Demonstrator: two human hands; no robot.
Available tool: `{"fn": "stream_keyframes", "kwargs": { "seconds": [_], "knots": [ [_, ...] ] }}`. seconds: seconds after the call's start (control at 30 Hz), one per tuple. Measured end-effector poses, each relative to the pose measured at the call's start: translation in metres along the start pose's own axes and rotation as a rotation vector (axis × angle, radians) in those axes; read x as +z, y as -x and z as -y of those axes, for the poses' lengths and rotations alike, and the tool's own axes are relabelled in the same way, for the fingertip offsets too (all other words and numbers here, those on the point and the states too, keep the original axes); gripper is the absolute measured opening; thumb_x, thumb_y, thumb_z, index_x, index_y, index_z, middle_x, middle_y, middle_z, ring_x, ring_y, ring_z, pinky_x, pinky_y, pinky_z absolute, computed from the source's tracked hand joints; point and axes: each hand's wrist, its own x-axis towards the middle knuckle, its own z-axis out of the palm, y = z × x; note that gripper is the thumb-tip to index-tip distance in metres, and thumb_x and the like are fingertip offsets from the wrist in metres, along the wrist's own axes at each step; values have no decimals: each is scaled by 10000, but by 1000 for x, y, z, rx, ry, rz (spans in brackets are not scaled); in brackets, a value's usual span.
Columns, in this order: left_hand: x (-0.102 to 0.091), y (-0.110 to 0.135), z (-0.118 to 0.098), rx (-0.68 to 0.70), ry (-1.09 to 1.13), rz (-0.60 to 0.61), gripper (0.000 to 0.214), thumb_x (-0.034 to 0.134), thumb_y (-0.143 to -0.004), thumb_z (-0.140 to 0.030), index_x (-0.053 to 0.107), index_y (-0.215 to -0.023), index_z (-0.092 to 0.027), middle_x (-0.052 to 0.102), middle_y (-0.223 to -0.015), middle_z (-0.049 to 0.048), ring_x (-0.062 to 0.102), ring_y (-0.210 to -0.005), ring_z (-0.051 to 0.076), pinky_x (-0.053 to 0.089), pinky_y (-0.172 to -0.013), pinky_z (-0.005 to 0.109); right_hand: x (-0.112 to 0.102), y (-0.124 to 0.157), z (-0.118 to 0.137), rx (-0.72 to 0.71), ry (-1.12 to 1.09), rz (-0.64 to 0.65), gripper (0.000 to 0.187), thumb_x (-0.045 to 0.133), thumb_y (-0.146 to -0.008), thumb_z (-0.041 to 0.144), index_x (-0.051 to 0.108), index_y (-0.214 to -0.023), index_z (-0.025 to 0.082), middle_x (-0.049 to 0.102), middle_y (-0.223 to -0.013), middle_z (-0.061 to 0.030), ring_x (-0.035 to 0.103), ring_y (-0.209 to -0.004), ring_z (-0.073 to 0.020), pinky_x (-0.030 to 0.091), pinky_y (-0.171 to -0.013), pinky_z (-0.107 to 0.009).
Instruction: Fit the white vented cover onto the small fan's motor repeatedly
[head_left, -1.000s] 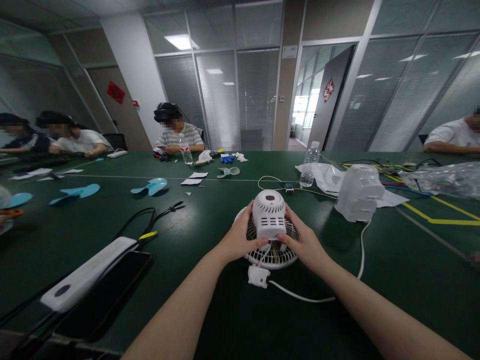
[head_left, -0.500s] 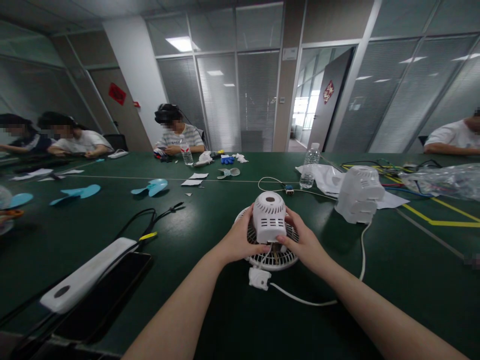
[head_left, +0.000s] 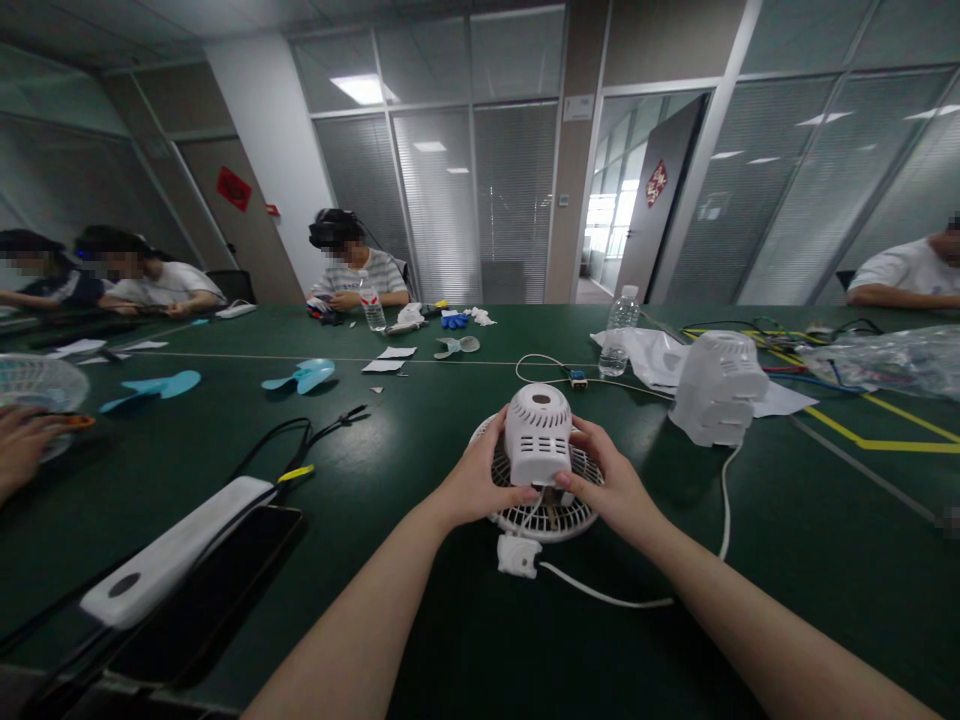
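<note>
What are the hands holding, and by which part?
A white motor cover, by its two sides: left hand on one, right hand on the other.

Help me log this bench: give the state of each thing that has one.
Fan housing: held between left hand and right hand
Fan grille: flat under the housing
Smartphone: screen dark
Nearer water bottle: upright
Farther water bottle: upright
Right door: open
Left door: looks shut
Blinds: lowered
Ceiling light: lit

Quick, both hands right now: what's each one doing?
Left hand: curled against the left side of the white, slotted plastic fan housing.
Right hand: holding that housing's right side, thumb at its lower edge.
</note>
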Motion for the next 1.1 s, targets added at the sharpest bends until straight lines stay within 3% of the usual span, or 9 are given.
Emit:
{"fn": "stream_keyframes", "kwargs": {
  "seconds": [0.4, 0.6, 1.1],
  "knots": [
    [-1, 3, 4, 7, 56, 8, 1103, 813, -693, -497, 158, -1546, -256, 250, -1597, 133, 250, -1453, 391, 206, -1188, 582, -2, 1, -1, 7, -28, -5, 679, 657, -858, 479, 363, -1428, 257, 599, -1318, -129, 568, -1242, -302, 436, -1056, -518],
    [0, 2, 8, -24, 95, 10, 962, 724, -792, -520, 173, -1536, -259, 304, -1573, 131, 312, -1433, 364, 247, -1179, 560, -3, 1, -4, -3, -7, 16, 679, 672, -853, 471, 355, -1419, 272, 602, -1311, -121, 570, -1238, -304, 437, -1052, -522],
    [-1, 1, -1, -33, 29, 26, 1007, 786, -721, -466, 232, -1531, -240, 355, -1545, 139, 335, -1414, 380, 225, -1176, 603, -15, -4, -4, 19, -4, 102, 848, 706, -817, 482, 280, -1516, 260, 545, -1393, -133, 524, -1298, -316, 386, -1110, -543]
  ]
}}
